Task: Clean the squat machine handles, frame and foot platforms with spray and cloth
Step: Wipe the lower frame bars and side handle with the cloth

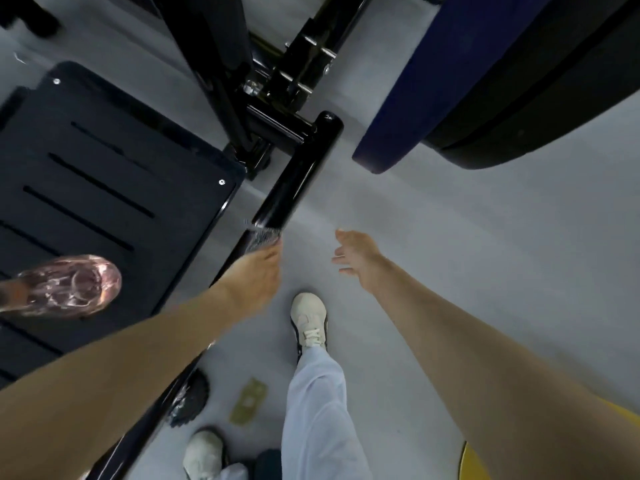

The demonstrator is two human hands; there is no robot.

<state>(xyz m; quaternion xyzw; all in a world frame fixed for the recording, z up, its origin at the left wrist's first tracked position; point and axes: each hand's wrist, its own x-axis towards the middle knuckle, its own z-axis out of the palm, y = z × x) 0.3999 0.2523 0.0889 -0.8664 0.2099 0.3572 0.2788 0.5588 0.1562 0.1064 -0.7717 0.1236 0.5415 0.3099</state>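
Our left hand (258, 271) grasps one dark grey cloth (265, 239) and holds it against the black frame tube (301, 174). The cloth is bunched and speckled and shows only at the fingertips. The tube is glossy and round. It runs from below the hand up and away to a capped end. Our right hand (356, 259) hangs released just to the right of the left hand, its fingers spread over the grey floor (485, 271).

To the left of the cloth hand lies one foot platform (104, 174), dark and matte. We count at least five long slots and two bright screws in it. One pinkish see-through object (65, 285) rests on it, too blurred for us to name.

Below the hands are two white shoes (310, 323) and pale trousers (318, 410). One toothed black knob (190, 400) and one yellowish tag (249, 400) sit between the shoes. Up and to the right of the open hand is one blue pad (433, 81).
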